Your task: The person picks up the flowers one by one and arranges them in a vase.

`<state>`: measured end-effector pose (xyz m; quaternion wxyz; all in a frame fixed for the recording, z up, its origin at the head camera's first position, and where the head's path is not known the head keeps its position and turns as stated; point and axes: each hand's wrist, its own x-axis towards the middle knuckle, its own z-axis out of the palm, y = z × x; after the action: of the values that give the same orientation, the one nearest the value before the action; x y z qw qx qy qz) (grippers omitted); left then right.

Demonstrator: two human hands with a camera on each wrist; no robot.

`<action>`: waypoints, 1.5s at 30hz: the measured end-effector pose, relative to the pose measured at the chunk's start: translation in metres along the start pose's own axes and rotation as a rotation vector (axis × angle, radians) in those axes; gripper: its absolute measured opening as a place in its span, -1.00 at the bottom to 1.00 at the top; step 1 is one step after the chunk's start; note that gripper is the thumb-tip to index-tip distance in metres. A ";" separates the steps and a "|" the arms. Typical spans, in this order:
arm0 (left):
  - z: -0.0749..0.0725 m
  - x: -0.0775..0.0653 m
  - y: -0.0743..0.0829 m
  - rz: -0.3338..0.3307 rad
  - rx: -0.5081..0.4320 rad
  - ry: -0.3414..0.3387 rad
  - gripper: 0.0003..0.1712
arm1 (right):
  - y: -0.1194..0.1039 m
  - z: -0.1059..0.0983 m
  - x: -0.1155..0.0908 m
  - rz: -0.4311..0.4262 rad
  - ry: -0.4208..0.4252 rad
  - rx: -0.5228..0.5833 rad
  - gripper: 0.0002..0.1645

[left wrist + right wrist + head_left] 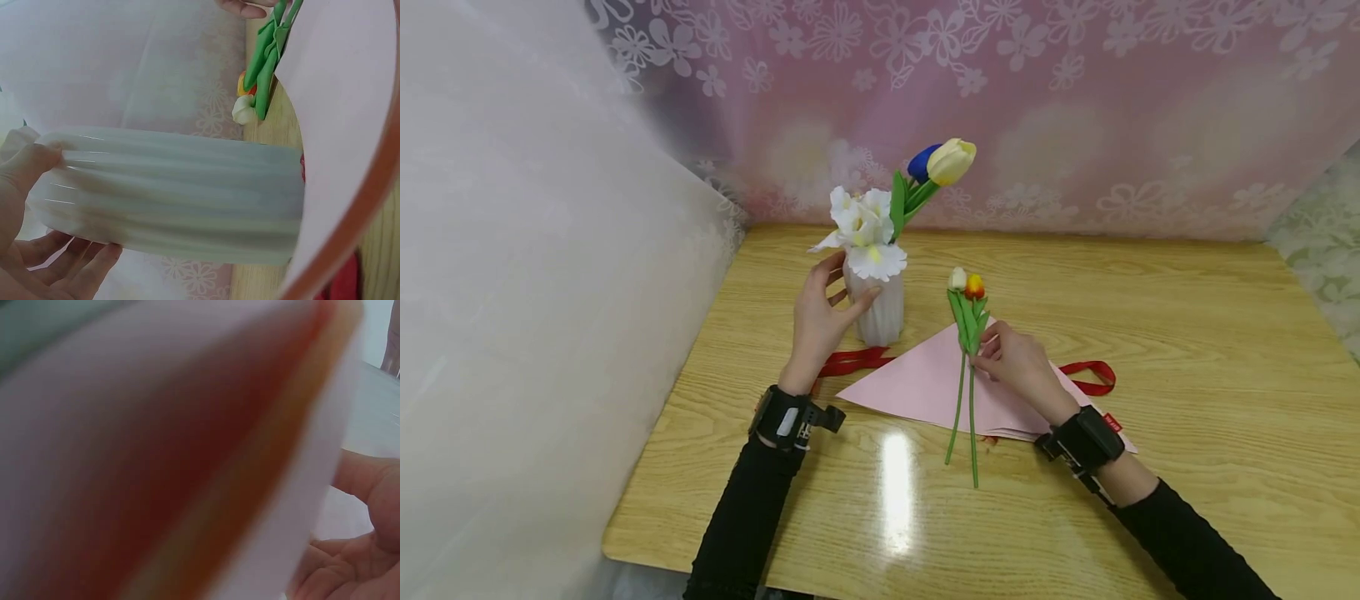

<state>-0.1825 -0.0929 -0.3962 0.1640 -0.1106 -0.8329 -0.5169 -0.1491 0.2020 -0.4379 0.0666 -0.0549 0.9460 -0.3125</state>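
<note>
My left hand (822, 315) grips a white ribbed vase (883, 310) near its top, thumb on the near side and fingers behind. A white iris (865, 221), a pale yellow tulip (952, 162) and a blue tulip (919, 164) stand in the vase. With thumb and fingers, my right hand (1018, 364) pinches two small tulips, one white (957, 279) and one orange-yellow (975, 287), partway down their green stems. Both stems cross over a folded pink wrapping sheet (917, 379). The left wrist view shows the thumb and fingers round the vase (181, 194).
Red ribbon (853, 361) lies left of the pink sheet, and a loop of it (1096, 377) shows at the right. All stand or lie on a wooden table (1210, 350). A flowered pink curtain (1037, 108) hangs behind it, with white cloth (535, 250) along the left.
</note>
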 end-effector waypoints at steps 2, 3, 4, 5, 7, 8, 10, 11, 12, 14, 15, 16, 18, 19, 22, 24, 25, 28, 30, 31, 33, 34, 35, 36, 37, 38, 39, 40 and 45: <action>0.000 -0.001 0.000 -0.001 -0.002 -0.001 -0.16 | -0.001 0.001 0.000 0.018 -0.004 0.007 -0.47; 0.000 -0.001 0.000 -0.001 -0.003 -0.001 -0.16 | -0.001 0.002 0.000 0.023 -0.008 0.011 -0.44; 0.000 -0.001 0.000 -0.001 -0.004 -0.001 -0.16 | -0.001 0.002 0.000 0.028 -0.014 0.011 -0.41; 0.000 -0.001 0.000 -0.001 -0.004 -0.001 -0.16 | -0.002 0.003 0.001 0.035 -0.022 0.018 -0.39; 0.000 -0.001 0.000 -0.002 -0.005 -0.001 -0.16 | -0.003 0.004 0.001 0.045 -0.039 0.025 -0.36; 0.000 -0.001 0.000 -0.001 -0.006 0.000 -0.16 | -0.003 0.004 0.002 0.050 -0.047 0.029 -0.35; 0.000 -0.001 0.000 0.001 -0.007 0.001 -0.16 | -0.004 0.004 0.002 0.063 -0.058 0.039 -0.33; 0.000 -0.002 0.000 0.002 -0.008 0.001 -0.16 | -0.004 0.004 0.002 0.069 -0.061 0.043 -0.33; 0.000 -0.001 0.000 0.003 -0.009 0.001 -0.16 | -0.004 0.004 0.002 0.071 -0.061 0.045 -0.32; 0.000 -0.002 0.000 0.006 -0.009 0.002 -0.16 | -0.004 0.004 0.001 0.069 -0.059 0.047 -0.33; 0.000 -0.002 0.000 0.008 -0.009 0.003 -0.16 | -0.004 0.004 0.000 0.067 -0.056 0.047 -0.34; 0.001 -0.001 0.000 0.008 -0.009 0.002 -0.17 | -0.003 0.004 -0.001 0.066 -0.055 0.048 -0.35; 0.001 -0.001 0.001 0.010 -0.009 0.002 -0.17 | -0.002 0.003 -0.002 0.065 -0.061 0.062 -0.36; 0.001 -0.001 0.001 0.009 -0.008 0.002 -0.17 | -0.002 0.002 -0.002 0.072 -0.067 0.077 -0.36; 0.001 -0.001 0.001 0.006 -0.008 0.003 -0.17 | 0.001 0.000 -0.003 0.105 -0.095 0.140 -0.34; 0.001 -0.001 0.000 0.005 -0.007 0.004 -0.16 | 0.002 -0.002 -0.004 0.125 -0.110 0.186 -0.32; 0.001 -0.001 0.000 0.004 -0.006 0.005 -0.16 | 0.003 -0.003 -0.004 0.135 -0.116 0.211 -0.32; 0.002 -0.001 0.000 0.005 -0.005 0.006 -0.16 | 0.006 -0.006 -0.005 0.142 -0.128 0.285 -0.32; 0.002 -0.001 0.000 0.004 -0.004 0.006 -0.16 | 0.007 -0.007 -0.006 0.144 -0.132 0.339 -0.35; 0.002 -0.001 0.000 0.003 -0.004 0.006 -0.16 | 0.008 -0.008 -0.007 0.144 -0.133 0.367 -0.36; 0.002 -0.001 0.000 0.001 -0.003 0.004 -0.17 | 0.008 -0.009 -0.009 0.138 -0.130 0.422 -0.36; 0.002 -0.001 0.000 0.000 -0.003 0.003 -0.16 | 0.009 -0.010 -0.010 0.135 -0.127 0.443 -0.36; 0.002 -0.001 0.000 -0.001 -0.004 0.003 -0.16 | 0.009 -0.010 -0.012 0.130 -0.124 0.469 -0.36; 0.002 -0.001 0.000 -0.003 -0.005 0.003 -0.16 | 0.009 -0.011 -0.013 0.126 -0.121 0.494 -0.36; 0.002 -0.001 0.000 -0.004 -0.007 0.003 -0.16 | 0.009 -0.012 -0.014 0.121 -0.117 0.516 -0.35; 0.002 -0.001 0.000 -0.005 -0.007 0.003 -0.16 | 0.009 -0.013 -0.015 0.115 -0.114 0.537 -0.35; 0.002 -0.001 0.000 -0.006 -0.008 0.003 -0.16 | 0.009 -0.014 -0.016 0.111 -0.112 0.554 -0.34; 0.002 -0.001 0.000 -0.006 -0.009 0.004 -0.16 | 0.009 -0.015 -0.017 0.106 -0.109 0.570 -0.34; 0.002 -0.001 -0.001 0.003 -0.007 0.009 -0.16 | 0.004 -0.022 -0.022 0.087 -0.088 0.611 -0.31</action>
<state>-0.1819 -0.0914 -0.3980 0.1683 -0.1103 -0.8302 -0.5198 -0.1315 0.2217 -0.4206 0.1340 -0.0052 0.8060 -0.5765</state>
